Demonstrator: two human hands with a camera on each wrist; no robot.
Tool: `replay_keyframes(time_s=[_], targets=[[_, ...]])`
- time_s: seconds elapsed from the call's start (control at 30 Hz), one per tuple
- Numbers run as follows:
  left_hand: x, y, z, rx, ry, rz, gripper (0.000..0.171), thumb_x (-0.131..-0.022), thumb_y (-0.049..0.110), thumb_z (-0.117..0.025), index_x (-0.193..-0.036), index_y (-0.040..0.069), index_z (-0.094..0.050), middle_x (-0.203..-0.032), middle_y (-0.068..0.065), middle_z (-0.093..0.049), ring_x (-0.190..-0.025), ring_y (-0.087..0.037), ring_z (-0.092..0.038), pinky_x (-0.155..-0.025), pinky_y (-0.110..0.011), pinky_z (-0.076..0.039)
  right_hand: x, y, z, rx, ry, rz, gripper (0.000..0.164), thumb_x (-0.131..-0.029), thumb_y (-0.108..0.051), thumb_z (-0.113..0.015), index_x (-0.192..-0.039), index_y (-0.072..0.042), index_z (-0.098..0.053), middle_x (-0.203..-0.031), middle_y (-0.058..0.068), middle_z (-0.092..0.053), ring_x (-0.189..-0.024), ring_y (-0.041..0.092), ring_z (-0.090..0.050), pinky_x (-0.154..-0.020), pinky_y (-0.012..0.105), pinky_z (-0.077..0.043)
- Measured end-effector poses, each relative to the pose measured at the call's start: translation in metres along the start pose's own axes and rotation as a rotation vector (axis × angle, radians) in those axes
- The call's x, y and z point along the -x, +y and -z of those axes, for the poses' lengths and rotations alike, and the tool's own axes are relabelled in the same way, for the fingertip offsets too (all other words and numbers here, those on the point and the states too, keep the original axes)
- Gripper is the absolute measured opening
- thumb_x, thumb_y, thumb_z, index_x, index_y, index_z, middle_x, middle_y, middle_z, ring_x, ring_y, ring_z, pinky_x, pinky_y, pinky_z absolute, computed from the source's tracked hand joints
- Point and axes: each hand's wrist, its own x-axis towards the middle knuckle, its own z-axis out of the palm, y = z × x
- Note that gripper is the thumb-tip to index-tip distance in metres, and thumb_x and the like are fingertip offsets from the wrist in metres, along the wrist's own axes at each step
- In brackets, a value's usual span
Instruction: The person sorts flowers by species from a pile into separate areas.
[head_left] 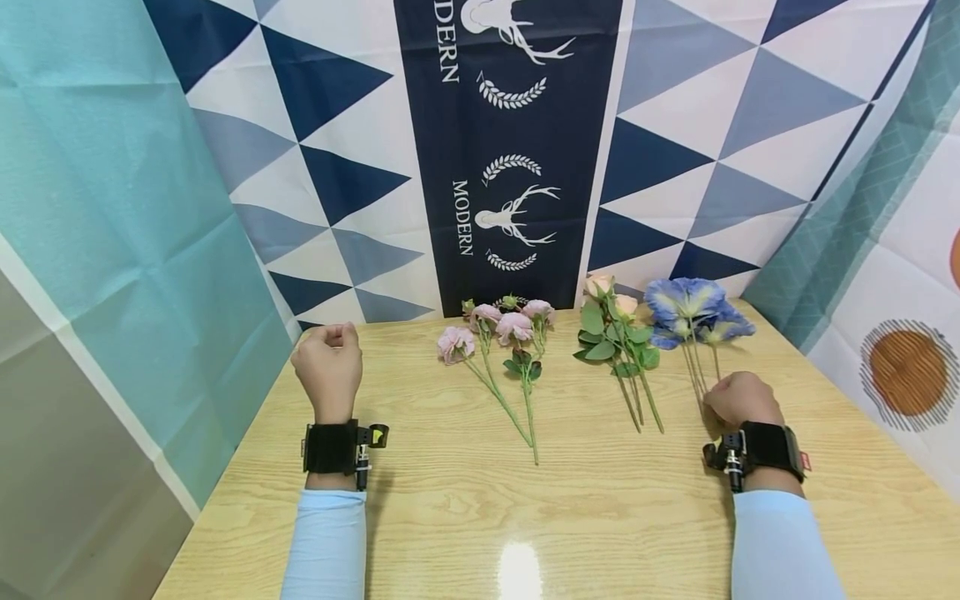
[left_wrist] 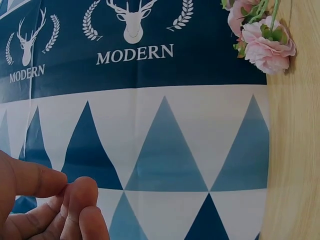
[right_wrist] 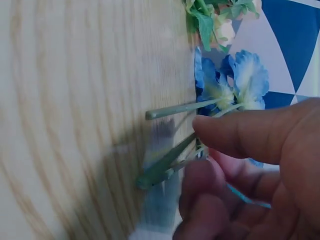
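Note:
My right hand is at the lower stem ends of several blue artificial flowers lying at the table's back right. In the right wrist view, a green stem runs between thumb and fingers, which curl about it. Another stem passes just outside the thumb. My left hand is held up at the left, fingers curled against the thumb, holding nothing. The left wrist view shows that hand before the patterned cloth, apart from the pink flowers.
Pink flowers with long stems lie at the back middle of the wooden table. Peach roses with green leaves lie between them and the blue ones. A patterned cloth hangs behind, with more cloth at the left side.

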Motion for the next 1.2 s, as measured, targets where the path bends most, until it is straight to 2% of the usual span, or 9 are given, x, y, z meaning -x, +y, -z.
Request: replay_keyframes(time_s=[0.17,0.23,0.3,0.43,0.57,0.67,0.83,1.03,1.2], targets=[[0.0,-0.001,0.0,-0.001,-0.004,0.007,0.024,-0.099,0.016,-0.067,-0.095,-0.006,-0.076,-0.082,-0.024,-0.07,-0.075,-0.041,-0.063,-0.073,-0.05,-0.048,0.003,-0.005,0.0,0.041,0.06,-0.084,0.047,-0.097,-0.036,-0.063,-0.09,0.01,-0.064,-0.078,0.03,-0.058,-0.067,0.042,-0.057,-0.056,0.045,-0.046],[0.001,-0.001,0.001,-0.003,-0.005,0.01,0.024,-0.099,0.016,-0.067,-0.095,-0.006,-0.076,-0.082,-0.024,-0.07,-0.075,-0.041,-0.063,-0.073,-0.05,-0.048,0.004,-0.006,-0.001,0.059,0.051,-0.107,0.062,-0.096,-0.048,-0.067,-0.1,0.014,-0.061,-0.084,0.033,-0.058,-0.075,0.046,-0.058,-0.059,0.047,-0.046],[0.001,-0.002,0.001,-0.006,-0.006,0.017,0.024,-0.099,0.016,-0.067,-0.095,-0.006,-0.076,-0.081,-0.024,-0.07,-0.076,-0.041,-0.063,-0.073,-0.05,-0.048,0.003,-0.006,-0.002,0.061,0.021,-0.123,0.061,-0.092,-0.053,-0.071,-0.088,0.007,-0.06,-0.072,0.022,-0.053,-0.067,0.038,-0.055,-0.055,0.043,-0.043],[0.001,-0.002,0.001,-0.004,-0.009,0.027,0.024,-0.099,0.016,-0.066,-0.094,-0.005,-0.076,-0.081,-0.023,-0.07,-0.076,-0.04,-0.063,-0.072,-0.05,-0.047,0.001,-0.007,-0.003,0.051,-0.019,-0.123,0.05,-0.088,-0.044,-0.077,-0.071,-0.003,-0.054,-0.061,0.003,-0.043,-0.058,0.024,-0.047,-0.052,0.037,-0.04],[0.0,-0.002,0.001,-0.006,-0.016,0.03,0.024,-0.099,0.016,-0.066,-0.094,-0.005,-0.076,-0.081,-0.023,-0.07,-0.075,-0.04,-0.063,-0.07,-0.049,-0.047,0.0,-0.008,0.0,0.053,-0.009,-0.128,0.048,-0.09,-0.031,-0.077,-0.103,0.013,-0.065,-0.087,0.026,-0.063,-0.075,0.039,-0.061,-0.06,0.045,-0.049],[0.0,-0.003,0.0,-0.009,-0.022,0.032,0.024,-0.099,0.016,-0.066,-0.094,-0.005,-0.076,-0.081,-0.023,-0.07,-0.075,-0.04,-0.063,-0.069,-0.049,-0.047,0.001,-0.008,0.001,0.062,0.006,-0.137,0.053,-0.092,-0.027,-0.074,-0.119,0.016,-0.061,-0.109,0.036,-0.062,-0.087,0.048,-0.062,-0.065,0.05,-0.051],[0.002,-0.002,-0.001,-0.008,-0.037,0.028,0.023,-0.099,0.016,-0.066,-0.094,-0.004,-0.076,-0.08,-0.022,-0.07,-0.071,-0.039,-0.063,-0.068,-0.048,-0.047,0.004,-0.007,0.0,0.064,0.033,-0.134,0.044,-0.094,-0.023,-0.073,-0.113,0.015,-0.064,-0.104,0.035,-0.063,-0.085,0.047,-0.062,-0.064,0.049,-0.05],[0.004,-0.002,-0.005,-0.013,-0.087,0.012,0.022,-0.099,0.015,-0.066,-0.097,-0.003,-0.077,-0.082,-0.022,-0.071,-0.074,-0.04,-0.063,-0.071,-0.05,-0.046,0.009,-0.006,0.002,0.042,0.033,-0.138,0.029,-0.094,-0.023,-0.071,-0.076,-0.001,-0.065,-0.071,0.012,-0.058,-0.067,0.032,-0.054,-0.057,0.041,-0.042],[0.006,0.002,-0.007,-0.045,-0.157,-0.006,0.023,-0.1,0.018,-0.065,-0.099,-0.002,-0.077,-0.085,-0.02,-0.071,-0.077,-0.039,-0.064,-0.073,-0.051,-0.048,0.017,-0.011,0.012,0.059,0.093,-0.135,0.038,-0.095,-0.029,-0.069,-0.097,0.009,-0.068,-0.088,0.027,-0.067,-0.072,0.042,-0.062,-0.055,0.043,-0.048]])
